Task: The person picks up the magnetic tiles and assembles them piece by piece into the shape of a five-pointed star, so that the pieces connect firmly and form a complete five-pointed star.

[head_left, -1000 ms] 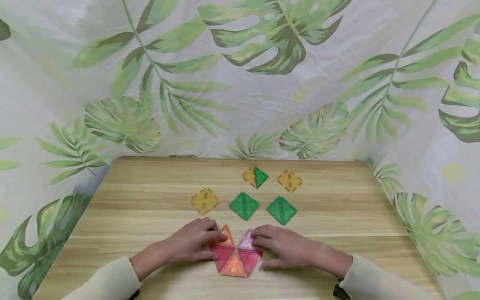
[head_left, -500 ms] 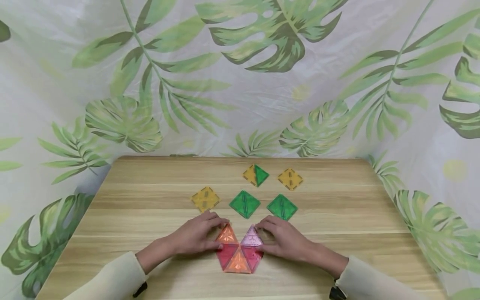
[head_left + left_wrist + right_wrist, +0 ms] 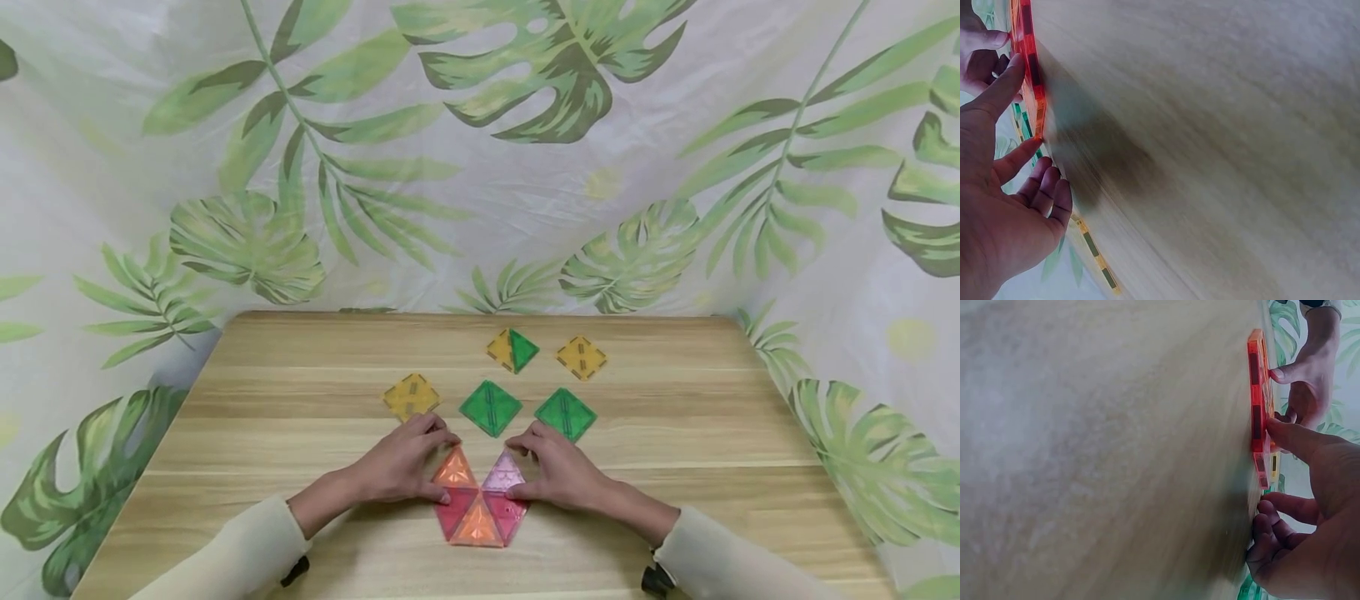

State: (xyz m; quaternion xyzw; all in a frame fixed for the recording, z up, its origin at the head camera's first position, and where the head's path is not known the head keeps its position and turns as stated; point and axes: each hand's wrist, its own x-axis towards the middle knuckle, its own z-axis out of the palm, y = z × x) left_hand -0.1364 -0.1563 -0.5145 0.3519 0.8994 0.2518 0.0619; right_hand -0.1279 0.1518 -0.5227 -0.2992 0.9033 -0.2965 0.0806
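Flat on the table lie translucent triangular magnetic tiles joined in a fan: an orange tile (image 3: 478,522) at the front, a red tile (image 3: 451,515) and another red tile (image 3: 508,518) beside it, an upper-left orange tile (image 3: 454,468) and an upper-right purple tile (image 3: 503,473). A V-shaped gap separates the upper two. My left hand (image 3: 401,462) holds the left side, thumb on the red tile and index fingertip at the orange tile's tip. Mirroring it, my right hand (image 3: 566,471) has its thumb on the right red tile and its index fingertip close to the purple tip.
Behind the hands are a yellow diamond (image 3: 412,396), a green diamond (image 3: 491,408) and a second green diamond (image 3: 566,414). Farther back lie a yellow-and-green diamond (image 3: 512,350) and another yellow diamond (image 3: 581,358). A leaf-print cloth (image 3: 360,167) hangs behind the wooden table (image 3: 300,358).
Both hands have shifted from over the upper tiles to the fan's outer sides, uncovering the orange and purple tiles. The fan has slid slightly right, and its upper tiles stand more upright.
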